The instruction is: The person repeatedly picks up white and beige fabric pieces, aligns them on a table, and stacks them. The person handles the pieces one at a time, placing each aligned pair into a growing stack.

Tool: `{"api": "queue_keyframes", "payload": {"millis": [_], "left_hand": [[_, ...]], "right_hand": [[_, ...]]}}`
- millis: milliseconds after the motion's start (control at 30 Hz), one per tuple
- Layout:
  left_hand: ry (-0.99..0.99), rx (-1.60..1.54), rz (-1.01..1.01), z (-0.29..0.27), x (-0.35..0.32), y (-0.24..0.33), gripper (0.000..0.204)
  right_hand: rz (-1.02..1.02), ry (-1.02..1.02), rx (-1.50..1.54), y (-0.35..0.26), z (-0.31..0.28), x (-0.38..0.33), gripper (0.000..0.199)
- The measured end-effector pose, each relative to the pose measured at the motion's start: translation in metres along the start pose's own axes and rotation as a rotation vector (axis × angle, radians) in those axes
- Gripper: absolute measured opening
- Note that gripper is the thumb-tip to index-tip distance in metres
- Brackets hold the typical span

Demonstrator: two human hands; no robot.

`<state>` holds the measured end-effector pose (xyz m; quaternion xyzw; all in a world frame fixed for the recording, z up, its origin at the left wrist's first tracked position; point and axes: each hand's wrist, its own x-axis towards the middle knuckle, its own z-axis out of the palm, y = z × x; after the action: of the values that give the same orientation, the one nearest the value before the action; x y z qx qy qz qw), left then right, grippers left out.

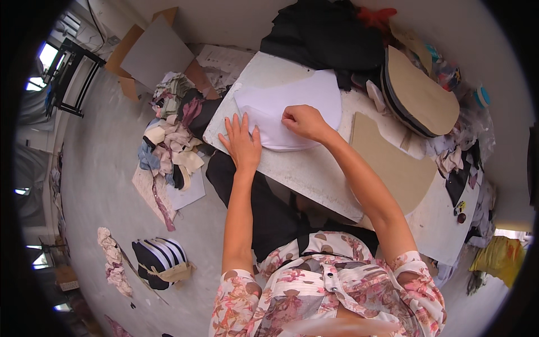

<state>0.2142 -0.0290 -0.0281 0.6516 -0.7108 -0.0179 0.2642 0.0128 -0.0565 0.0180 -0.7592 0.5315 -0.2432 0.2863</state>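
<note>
- Closest in: floral shirt [314,281], short sleeves, and dark trousers [275,216] below the table edge. Both forearms bare, reaching up over the table [300,182].
- Left hand [242,145]: wide, fingers spread, palm down across the left edge of the white cloth [314,95], outer fingers toward the table corner.
- Right hand [303,122]: narrow, fingers curled in, over the middle of the cloth. Couldn't tell whether it pinched any fabric.
- Cloth: on the near-left part of the table, rounded at its right end, lying mostly flat, wrinkled between the hands.
- Tan panel [387,168]: flat on the table right of the cloth, curved outline, partly behind the right forearm.
- Stack [424,95]: more shaped panels past that one, tan on top, dark layers under it, sitting tilted.
- Black fabric [323,39]: heaped at the table's far edge, red item [376,17] next to it; couldn't tell what that was.
- Right edge of the table: mixed scraps and clear plastic [477,123].
- Floor [101,157], left side: bundle [161,261] of black and white pieces wrapped with a tan strip, long pale rag [114,264] beside it, scrap pile [171,146] higher up near the table.
- Beyond the pile: open carton [117,59]; black metal frame [73,84] further left.
</note>
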Motion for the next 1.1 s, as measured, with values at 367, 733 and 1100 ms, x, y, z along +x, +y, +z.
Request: {"api": "queue_keyframes", "payload": {"millis": [367, 733, 1100], "left_hand": [[-0.060, 0.137, 0.005, 0.009, -0.001, -0.002, 0.051], [-0.531, -2.013, -0.512, -0.058, -0.026, 0.033, 0.086], [-0.292, -1.006, -0.081, -0.097, -0.043, 0.065, 0.022]], "right_hand": [[-0.049, 0.244, 0.861, 0.007, -0.134, -0.024, 0.024], [-0.609, -0.033, -0.097, -0.042, -0.039, -0.093, 0.009], [-0.534, 0.012, 0.026, -0.050, -0.060, -0.076, 0.053]]}}
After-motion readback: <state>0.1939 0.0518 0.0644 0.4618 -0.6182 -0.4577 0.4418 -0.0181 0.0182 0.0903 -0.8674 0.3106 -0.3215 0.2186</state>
